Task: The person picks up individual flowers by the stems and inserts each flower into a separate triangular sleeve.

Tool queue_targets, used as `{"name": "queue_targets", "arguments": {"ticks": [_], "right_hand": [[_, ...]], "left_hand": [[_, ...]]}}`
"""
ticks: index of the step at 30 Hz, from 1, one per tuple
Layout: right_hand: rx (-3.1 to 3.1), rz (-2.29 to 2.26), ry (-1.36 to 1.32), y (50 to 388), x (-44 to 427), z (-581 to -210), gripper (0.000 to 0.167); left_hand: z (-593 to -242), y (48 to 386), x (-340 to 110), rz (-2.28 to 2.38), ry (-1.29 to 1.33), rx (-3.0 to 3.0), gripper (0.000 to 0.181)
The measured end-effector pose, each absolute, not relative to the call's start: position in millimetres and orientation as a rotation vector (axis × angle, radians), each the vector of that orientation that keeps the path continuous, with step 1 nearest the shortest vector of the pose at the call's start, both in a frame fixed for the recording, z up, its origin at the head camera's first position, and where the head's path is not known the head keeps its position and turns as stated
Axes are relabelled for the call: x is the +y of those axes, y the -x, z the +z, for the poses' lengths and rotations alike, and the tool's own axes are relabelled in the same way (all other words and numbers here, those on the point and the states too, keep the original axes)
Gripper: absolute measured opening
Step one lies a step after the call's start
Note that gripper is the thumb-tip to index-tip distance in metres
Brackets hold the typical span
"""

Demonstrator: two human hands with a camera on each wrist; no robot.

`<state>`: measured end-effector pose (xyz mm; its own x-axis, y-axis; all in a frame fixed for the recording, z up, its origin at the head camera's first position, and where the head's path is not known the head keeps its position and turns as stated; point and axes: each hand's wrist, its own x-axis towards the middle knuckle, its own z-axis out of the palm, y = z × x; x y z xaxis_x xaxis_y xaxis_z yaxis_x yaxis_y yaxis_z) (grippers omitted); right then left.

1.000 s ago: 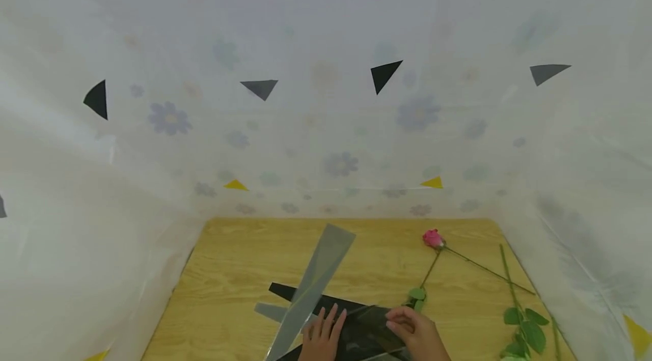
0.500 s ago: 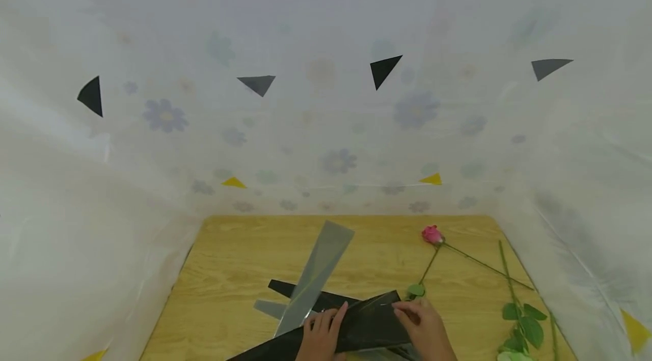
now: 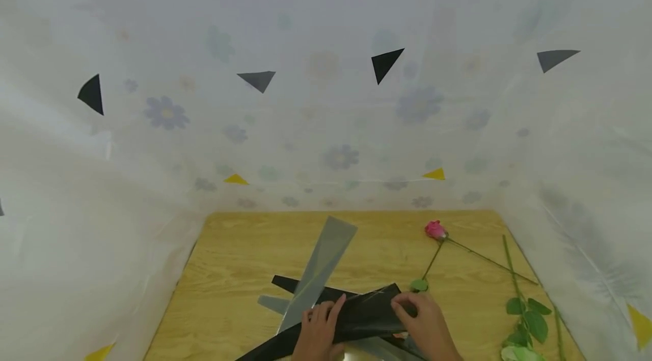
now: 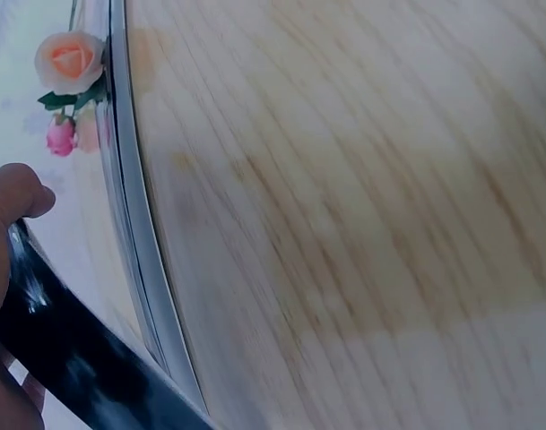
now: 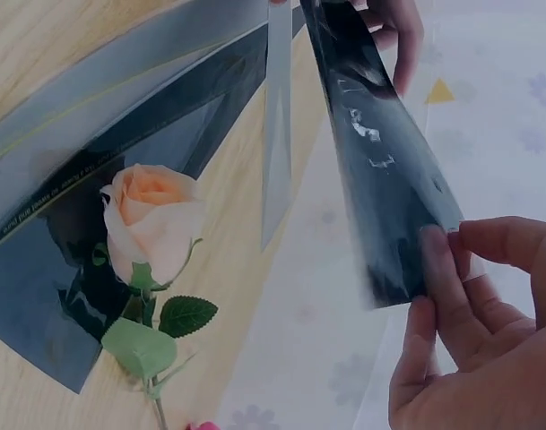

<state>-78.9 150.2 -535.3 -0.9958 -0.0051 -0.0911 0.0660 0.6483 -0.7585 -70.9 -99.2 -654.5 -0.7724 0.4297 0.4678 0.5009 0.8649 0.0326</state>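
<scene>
A glossy black sheet of flower wrap (image 3: 369,313) is raised off the table as a long folded strip, stretched between both hands. My left hand (image 3: 317,331) grips it at the left, and in the left wrist view the strip (image 4: 84,358) runs down from the thumb and fingers. At the strip's other end my right hand (image 3: 427,324) pinches the edge; the right wrist view shows finger and thumb of that hand (image 5: 488,322) on the sheet's corner. A peach rose (image 5: 151,224) lies beside them on another dark wrap sheet (image 5: 39,296).
Long grey translucent strips (image 3: 321,265) lie across the wooden table (image 3: 229,248). Behind the hands rests a pink rose (image 3: 435,230). Green stems with leaves (image 3: 535,324) lie along the right edge. White flowered curtains (image 3: 341,123) enclose the table.
The black sheet, flat under spread left fingers a second ago, has been lifted and turned into a raised strip. My left fingers have curled round it. The right hand has shifted slightly right.
</scene>
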Motion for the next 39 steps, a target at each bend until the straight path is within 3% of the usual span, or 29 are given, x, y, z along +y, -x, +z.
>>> {"name": "queue_targets", "arguments": {"ticks": [7, 17, 27, 35, 39], "right_hand": [[2.676, -1.464, -0.01, 80, 150, -535, 0.011], [1.957, -1.884, 0.205, 86, 171, -538, 0.035], [1.658, -1.832, 0.376, 94, 212, -548, 0.027], [1.518, -1.869, 0.137, 93, 233, -546, 0.032], [1.275, -1.949, 0.217, 94, 239, -543, 0.046]], "left_hand": [[-651, 73, -105, -0.284, 0.666, -2.679, 0.122], [-653, 71, -123, -0.313, 0.702, -2.677, 0.121], [-668, 62, -169, -0.315, 0.747, -2.781, 0.093], [-657, 59, -197, -0.428, 0.79, -2.988, 0.068], [-649, 57, -201, -0.445, 0.749, -3.055, 0.059]]}}
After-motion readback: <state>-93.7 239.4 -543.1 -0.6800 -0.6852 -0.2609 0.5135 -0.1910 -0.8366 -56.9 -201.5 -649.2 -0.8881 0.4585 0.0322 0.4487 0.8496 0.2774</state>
